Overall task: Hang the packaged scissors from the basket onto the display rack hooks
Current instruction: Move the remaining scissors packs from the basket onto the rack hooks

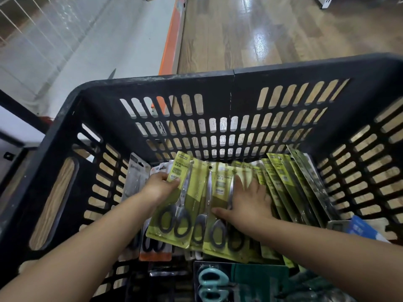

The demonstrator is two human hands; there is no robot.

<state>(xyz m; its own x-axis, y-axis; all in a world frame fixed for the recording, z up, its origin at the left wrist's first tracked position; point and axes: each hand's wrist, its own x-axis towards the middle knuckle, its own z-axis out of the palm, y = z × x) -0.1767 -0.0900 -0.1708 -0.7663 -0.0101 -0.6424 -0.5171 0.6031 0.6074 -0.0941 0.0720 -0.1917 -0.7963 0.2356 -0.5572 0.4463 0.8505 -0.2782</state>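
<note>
Hands of one person reach down into a black slotted basket [72,118] in the head view, both bare forearms coming in from the bottom of the frame. The left hand [160,184] holds the upper left edge of a green scissors pack [174,199], its fingers curled over the card near the word "GRIP", so that grip is closed around the pack. The right hand [248,199] lies flatter on a second green pack [220,205] just beside the first: fingers spread and fairly straight along the pack's right side, thumb stretched across its lower part above the black handles. Whether those fingers hook under the card's edge cannot be told, so this grip reads as wide and pressing rather than clasping.

Both packs lie tilted on top of the pile in the middle of the basket, their hang holes toward the far wall. To the right, a row of more green packs [283,184] leans on edge against each other, toward the right wall. Left of the left hand stands a grey pack [136,175], and below it an orange-edged pack [154,255] shows black handles. Near the bottom edge sits a dark pack with teal-handled scissors [210,284], and a blue carton [362,231] lies at the right. Beyond the basket are a wooden floor [283,29], an orange shelf edge [172,38] and a white wire grid [32,29].
</note>
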